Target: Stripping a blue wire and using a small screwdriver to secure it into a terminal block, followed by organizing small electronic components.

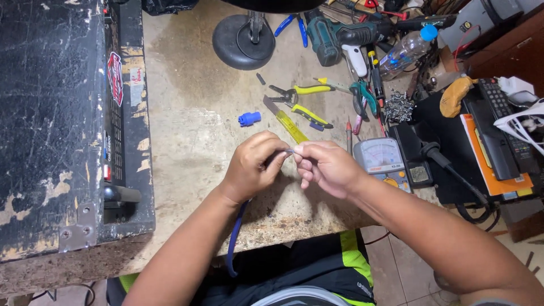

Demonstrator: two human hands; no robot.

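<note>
My left hand (252,166) grips the end of a blue cable (234,238) that hangs down over the bench's front edge to my lap. My right hand (326,165) pinches the cable's bare tip, right against the left fingers, at the middle of the worn workbench (187,130). A small blue plug cap (249,118) lies on the bench just beyond my left hand. A yellow-handled utility knife (287,122) lies just beyond both hands.
A scuffed black speaker cabinet (62,124) fills the left side. Yellow-handled pliers (300,102), a teal drill (340,35), a plastic bottle (405,52), screwdrivers and an analogue multimeter (382,161) crowd the far right. A soldering iron (439,158) and a remote control (498,130) lie at the right.
</note>
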